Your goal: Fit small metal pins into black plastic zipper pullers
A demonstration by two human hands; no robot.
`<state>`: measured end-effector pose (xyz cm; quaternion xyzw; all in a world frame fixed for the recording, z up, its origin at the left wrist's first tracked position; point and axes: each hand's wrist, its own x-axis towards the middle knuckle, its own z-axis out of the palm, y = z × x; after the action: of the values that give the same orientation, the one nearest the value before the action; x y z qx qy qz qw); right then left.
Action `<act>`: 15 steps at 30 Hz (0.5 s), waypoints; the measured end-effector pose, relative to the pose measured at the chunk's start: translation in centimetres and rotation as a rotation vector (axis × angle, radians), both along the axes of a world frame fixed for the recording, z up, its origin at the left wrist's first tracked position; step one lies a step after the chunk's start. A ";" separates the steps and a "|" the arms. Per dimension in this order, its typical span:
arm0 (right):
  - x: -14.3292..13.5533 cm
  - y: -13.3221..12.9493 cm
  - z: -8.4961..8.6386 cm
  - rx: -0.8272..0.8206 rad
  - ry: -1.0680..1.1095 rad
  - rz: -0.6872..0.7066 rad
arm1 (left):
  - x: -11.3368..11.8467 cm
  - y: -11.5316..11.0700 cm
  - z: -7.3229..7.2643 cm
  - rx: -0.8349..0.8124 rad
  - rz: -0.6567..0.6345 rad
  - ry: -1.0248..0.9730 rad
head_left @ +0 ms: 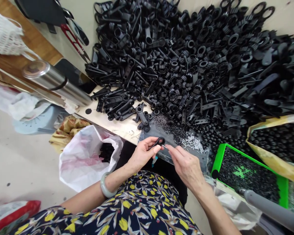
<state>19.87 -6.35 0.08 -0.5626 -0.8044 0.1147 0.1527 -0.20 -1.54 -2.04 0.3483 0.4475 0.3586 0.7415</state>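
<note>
Near the front edge of the work surface, my left hand (pixel 144 151) pinches a black plastic part (pixel 159 141) with a ring-shaped end. Close on its right, my right hand (pixel 183 163) has its fingers closed on a thin metal pin (pixel 164 147), whose end points at the ring. Just beyond the hands lie small silver pins (pixel 193 142) and tiny dark springs (pixel 161 121). Larger black parts (pixel 129 65) are heaped behind them, and a few assembled-looking black pieces (pixel 142 116) lie to the left.
A green tray (pixel 221 153) of small black pieces stands at the right beside a yellow bag (pixel 267 148). At the left are a steel flask (pixel 61 83), red-handled scissors (pixel 72 37) and a white bag (pixel 75 163) below the table edge. A grey bar (pixel 271 207) juts in at lower right.
</note>
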 end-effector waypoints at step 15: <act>-0.6 0.4 0.5 0.101 -0.115 -0.005 | 0.2 -0.1 -0.4 -0.011 0.013 -0.012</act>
<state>19.32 -5.95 0.57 -0.5620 -0.8151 0.0412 0.1344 -0.03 -1.67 -2.46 0.3390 0.4472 0.3629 0.7439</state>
